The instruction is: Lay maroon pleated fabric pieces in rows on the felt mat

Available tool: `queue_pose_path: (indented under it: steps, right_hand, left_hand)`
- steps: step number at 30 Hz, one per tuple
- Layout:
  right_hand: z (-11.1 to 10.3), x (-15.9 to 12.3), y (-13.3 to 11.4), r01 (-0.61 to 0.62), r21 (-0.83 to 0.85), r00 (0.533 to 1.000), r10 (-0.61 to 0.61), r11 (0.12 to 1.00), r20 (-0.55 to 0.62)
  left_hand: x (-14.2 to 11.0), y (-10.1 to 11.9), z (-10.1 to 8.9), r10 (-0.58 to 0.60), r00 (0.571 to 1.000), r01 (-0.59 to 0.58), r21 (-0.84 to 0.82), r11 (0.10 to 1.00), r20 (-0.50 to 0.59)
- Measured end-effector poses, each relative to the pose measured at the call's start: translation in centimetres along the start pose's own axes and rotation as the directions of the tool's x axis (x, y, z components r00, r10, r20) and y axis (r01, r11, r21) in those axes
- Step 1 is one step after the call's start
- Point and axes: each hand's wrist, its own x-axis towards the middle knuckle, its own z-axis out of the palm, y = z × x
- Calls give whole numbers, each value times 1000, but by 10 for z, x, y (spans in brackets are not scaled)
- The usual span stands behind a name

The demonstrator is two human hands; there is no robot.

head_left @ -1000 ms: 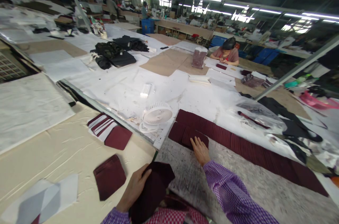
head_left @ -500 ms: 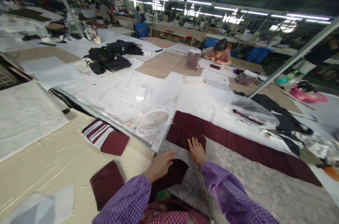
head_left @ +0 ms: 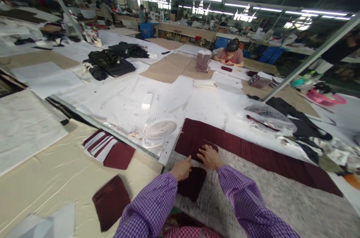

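My right hand lies with spread fingers on the near end of overlapping maroon fabric pieces. Close on its left, my left hand has its index finger stretched towards the same pieces. The other left fingers are curled at the edge of a loose dark maroon fabric piece, which they seem to grip, though the hold is partly hidden. That loose piece lies flat, just in front of my body. A long row of overlapped maroon pieces runs off to the right on the grey mottled tabletop.
A white fan stands beyond my left hand. Left, on cream cloth, lie a maroon piece and a fanned stack of maroon and white pieces. A plastic bag and a slanting metal pole are on the right. A co-worker sits across the table.
My left hand has moved right and forward, up to the overlapped pieces, and the loose dark piece has shifted right with it. My right hand stays on the pieces, its fingers more bent.
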Motion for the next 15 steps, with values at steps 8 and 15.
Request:
queue_pose_path:
  steps: [8,15]
  right_hand:
    - [37,22,-20,5,43,992,1,999,-130]
    - [38,44,-38,28,112,979,-5,993,-204]
  left_hand:
    - [-31,10,-19,-4,1000,1,-201,980,-11]
    - [-96,5,-31,-112,994,103,-402,910,1]
